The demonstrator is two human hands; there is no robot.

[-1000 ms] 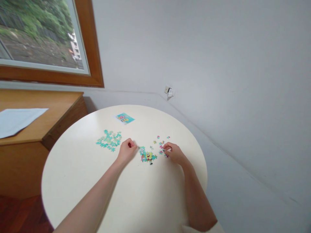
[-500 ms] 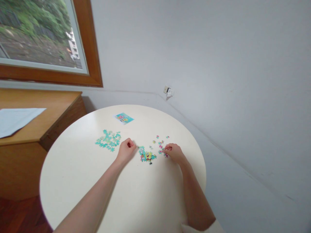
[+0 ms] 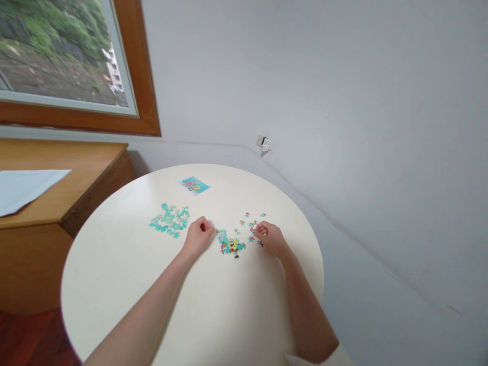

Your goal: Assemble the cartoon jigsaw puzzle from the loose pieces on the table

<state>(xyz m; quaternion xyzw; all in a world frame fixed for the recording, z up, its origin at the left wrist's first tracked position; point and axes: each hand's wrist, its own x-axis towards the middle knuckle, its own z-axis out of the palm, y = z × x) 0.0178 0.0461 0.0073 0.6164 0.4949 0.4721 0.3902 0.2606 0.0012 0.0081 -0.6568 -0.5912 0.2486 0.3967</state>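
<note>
A partly joined jigsaw puzzle (image 3: pixel 232 245) with a yellow cartoon figure lies between my hands. My left hand (image 3: pixel 200 236) is closed in a pinch at the puzzle's upper left edge; what its fingertips hold, if anything, is too small to make out. On the other side, my right hand (image 3: pixel 272 239) pinches a small puzzle piece (image 3: pixel 255 232) just above the table. Around these fingers lie several loose pink, teal and yellow puzzle pieces (image 3: pixel 251 239). Farther left is a spread of teal puzzle pieces (image 3: pixel 170 220), apart from my left hand.
Everything lies on a round white table (image 3: pixel 221 310). A picture card (image 3: pixel 194 185) of the cartoon sits toward its far edge. To the left stands a wooden cabinet (image 3: pixel 95 168) with a pale sheet (image 3: pixel 26 188) on it. The wall (image 3: pixel 343 127) runs close behind and right.
My right hand has lifted slightly up from the loose pieces, with a puzzle piece in its fingertips. The left hand has stayed in place.
</note>
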